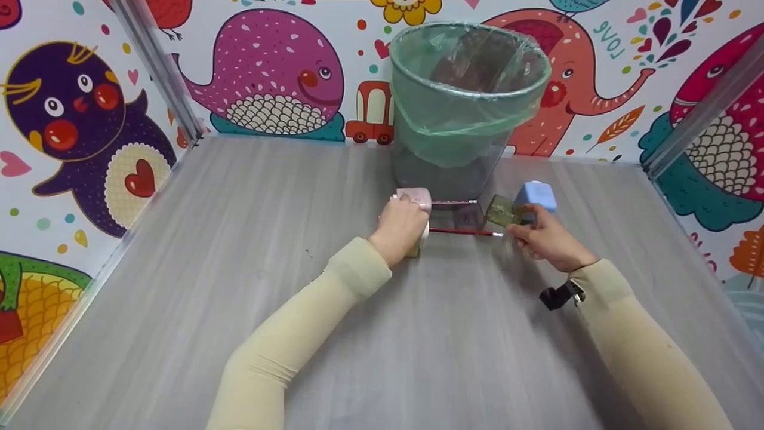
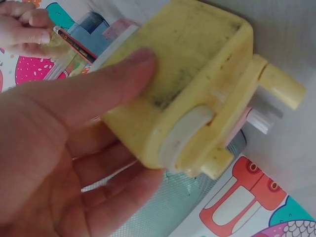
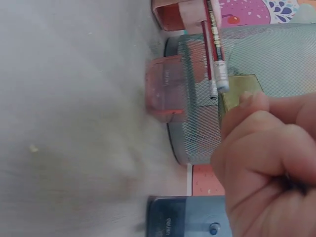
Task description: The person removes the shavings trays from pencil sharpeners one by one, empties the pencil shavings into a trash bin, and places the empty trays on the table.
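Note:
My left hand point(image 1: 404, 227) grips a yellow crank pencil sharpener point(image 2: 192, 64), its thumb across the top and its fingers underneath. A red pencil point(image 1: 465, 232) sticks out of this sharpener toward the right. My right hand point(image 1: 549, 239) pinches a translucent yellowish shavings drawer point(image 3: 241, 89) between thumb and fingers, beyond the pencil's eraser end. Behind my left hand stands a pink sharpener point(image 1: 416, 196) with a second pencil point(image 1: 453, 202) in it. A translucent pink drawer point(image 3: 165, 89) lies on the table between the sharpeners and the bin.
A mesh bin point(image 1: 441, 173) with a green liner point(image 1: 459, 128) stands at the back against the patterned wall. Just beyond my right hand is a blue sharpener point(image 1: 537, 196). Small specks point(image 1: 309, 253) lie on the grey table point(image 1: 239, 269).

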`<action>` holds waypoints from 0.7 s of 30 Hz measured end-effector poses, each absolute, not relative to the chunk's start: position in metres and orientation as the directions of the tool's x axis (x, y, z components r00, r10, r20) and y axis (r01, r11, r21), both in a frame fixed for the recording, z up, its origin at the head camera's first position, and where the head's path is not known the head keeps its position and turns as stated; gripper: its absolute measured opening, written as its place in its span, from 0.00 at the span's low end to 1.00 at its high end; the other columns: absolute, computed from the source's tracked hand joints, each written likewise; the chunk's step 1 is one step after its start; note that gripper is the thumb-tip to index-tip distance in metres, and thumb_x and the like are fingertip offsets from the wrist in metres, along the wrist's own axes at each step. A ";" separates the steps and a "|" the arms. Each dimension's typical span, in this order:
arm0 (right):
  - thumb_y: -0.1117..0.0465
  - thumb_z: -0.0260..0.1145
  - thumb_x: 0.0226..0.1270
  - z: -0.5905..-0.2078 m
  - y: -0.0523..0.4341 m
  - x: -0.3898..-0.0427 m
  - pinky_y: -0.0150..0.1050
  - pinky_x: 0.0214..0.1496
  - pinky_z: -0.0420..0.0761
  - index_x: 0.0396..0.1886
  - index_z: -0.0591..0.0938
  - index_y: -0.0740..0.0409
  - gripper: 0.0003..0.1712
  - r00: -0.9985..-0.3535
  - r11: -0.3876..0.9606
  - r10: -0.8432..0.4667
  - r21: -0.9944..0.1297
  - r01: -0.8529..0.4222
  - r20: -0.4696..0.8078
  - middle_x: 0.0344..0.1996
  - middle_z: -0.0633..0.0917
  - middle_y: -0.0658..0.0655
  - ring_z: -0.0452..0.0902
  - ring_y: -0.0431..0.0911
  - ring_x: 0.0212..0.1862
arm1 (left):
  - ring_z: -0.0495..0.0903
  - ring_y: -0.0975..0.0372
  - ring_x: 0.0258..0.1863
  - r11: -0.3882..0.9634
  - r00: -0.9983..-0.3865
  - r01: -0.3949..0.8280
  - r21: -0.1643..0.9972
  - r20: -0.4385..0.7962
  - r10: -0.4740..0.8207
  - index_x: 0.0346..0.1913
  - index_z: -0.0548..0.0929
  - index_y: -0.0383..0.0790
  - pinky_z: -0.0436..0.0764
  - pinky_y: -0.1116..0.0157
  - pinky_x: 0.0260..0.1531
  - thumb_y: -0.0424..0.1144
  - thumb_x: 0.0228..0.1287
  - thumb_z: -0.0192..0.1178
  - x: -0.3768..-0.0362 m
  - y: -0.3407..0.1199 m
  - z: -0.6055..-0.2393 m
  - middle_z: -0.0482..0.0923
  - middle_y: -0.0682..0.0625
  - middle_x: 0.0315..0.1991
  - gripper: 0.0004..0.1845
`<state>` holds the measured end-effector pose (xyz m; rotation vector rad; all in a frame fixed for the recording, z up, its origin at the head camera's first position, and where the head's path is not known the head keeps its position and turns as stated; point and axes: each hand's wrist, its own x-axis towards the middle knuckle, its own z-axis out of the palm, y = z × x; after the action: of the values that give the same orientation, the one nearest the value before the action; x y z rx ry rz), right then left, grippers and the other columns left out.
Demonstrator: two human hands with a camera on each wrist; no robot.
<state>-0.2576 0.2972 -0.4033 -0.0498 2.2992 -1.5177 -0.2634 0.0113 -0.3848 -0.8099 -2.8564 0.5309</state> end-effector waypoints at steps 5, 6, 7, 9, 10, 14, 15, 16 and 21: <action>0.52 0.60 0.76 -0.395 0.290 -0.259 0.31 0.23 0.61 0.72 0.52 0.63 0.38 -0.944 0.417 -0.227 -0.900 0.127 -0.239 0.26 0.71 0.47 0.60 0.37 0.21 | 0.84 0.59 0.46 0.800 -0.852 0.483 -0.356 0.019 0.523 0.49 0.89 0.47 0.86 0.63 0.44 0.37 0.71 0.58 -0.263 0.012 -0.384 0.89 0.52 0.46 0.11; 0.51 0.61 0.75 -0.393 0.289 -0.260 0.31 0.23 0.61 0.72 0.53 0.62 0.38 -0.948 0.419 -0.226 -0.901 0.114 -0.225 0.26 0.70 0.47 0.59 0.36 0.21 | 0.84 0.59 0.46 0.803 -0.852 0.483 -0.349 0.026 0.523 0.48 0.89 0.47 0.85 0.63 0.45 0.37 0.72 0.57 -0.263 0.012 -0.384 0.89 0.52 0.46 0.12; 0.50 0.61 0.75 -0.391 0.287 -0.260 0.31 0.22 0.61 0.71 0.55 0.62 0.38 -0.952 0.422 -0.223 -0.901 0.100 -0.211 0.25 0.70 0.46 0.59 0.36 0.20 | 0.83 0.59 0.46 0.806 -0.851 0.483 -0.341 0.034 0.525 0.48 0.89 0.47 0.85 0.63 0.45 0.36 0.72 0.56 -0.263 0.012 -0.384 0.89 0.52 0.46 0.12; 0.47 0.62 0.74 -0.386 0.284 -0.261 0.31 0.22 0.61 0.71 0.57 0.61 0.38 -0.959 0.437 -0.217 -0.897 0.071 -0.181 0.26 0.70 0.46 0.59 0.37 0.20 | 0.83 0.59 0.46 0.811 -0.852 0.483 -0.329 0.038 0.523 0.48 0.90 0.47 0.85 0.62 0.47 0.36 0.73 0.55 -0.263 0.012 -0.383 0.89 0.52 0.46 0.13; 0.46 0.62 0.73 -0.383 0.282 -0.261 0.32 0.22 0.62 0.72 0.58 0.60 0.39 -0.963 0.448 -0.213 -0.892 0.055 -0.166 0.26 0.70 0.47 0.59 0.37 0.20 | 0.83 0.59 0.46 0.813 -0.853 0.482 -0.326 0.038 0.521 0.48 0.89 0.47 0.85 0.61 0.47 0.36 0.73 0.55 -0.264 0.012 -0.383 0.89 0.51 0.46 0.13; 0.44 0.62 0.73 -0.374 0.275 -0.263 0.33 0.22 0.67 0.73 0.61 0.59 0.40 -0.973 0.513 -0.204 -0.858 -0.013 -0.107 0.32 0.72 0.52 0.62 0.39 0.21 | 0.83 0.59 0.47 0.813 -0.853 0.482 -0.325 0.036 0.520 0.48 0.89 0.47 0.85 0.61 0.47 0.37 0.73 0.55 -0.264 0.011 -0.383 0.89 0.51 0.47 0.13; 0.44 0.62 0.73 -0.371 0.274 -0.262 0.34 0.22 0.68 0.74 0.62 0.59 0.39 -0.974 0.530 -0.208 -0.847 -0.033 -0.092 0.34 0.73 0.53 0.63 0.39 0.21 | 0.84 0.59 0.47 0.811 -0.852 0.484 -0.329 0.034 0.522 0.48 0.89 0.47 0.85 0.61 0.47 0.37 0.73 0.55 -0.263 0.011 -0.383 0.89 0.51 0.47 0.12; 0.44 0.61 0.73 -0.369 0.272 -0.262 0.34 0.22 0.69 0.74 0.62 0.59 0.39 -0.975 0.548 -0.210 -0.835 -0.052 -0.077 0.37 0.73 0.54 0.65 0.40 0.23 | 0.84 0.59 0.47 0.810 -0.851 0.485 -0.331 0.035 0.524 0.48 0.89 0.47 0.85 0.61 0.47 0.37 0.72 0.55 -0.263 0.011 -0.383 0.89 0.51 0.47 0.12; 0.45 0.59 0.75 -0.353 0.265 -0.258 0.34 0.25 0.74 0.75 0.64 0.58 0.36 -0.973 0.587 -0.230 -0.799 -0.129 -0.012 0.50 0.75 0.58 0.71 0.45 0.36 | 0.84 0.58 0.46 0.807 -0.849 0.488 -0.331 0.035 0.528 0.47 0.90 0.47 0.85 0.62 0.47 0.38 0.70 0.57 -0.263 0.010 -0.384 0.89 0.51 0.46 0.11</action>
<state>-0.2584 0.2647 -0.3531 -0.3062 2.6960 -1.3430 -0.2628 0.0104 -0.3841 -0.8088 -2.8661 0.4742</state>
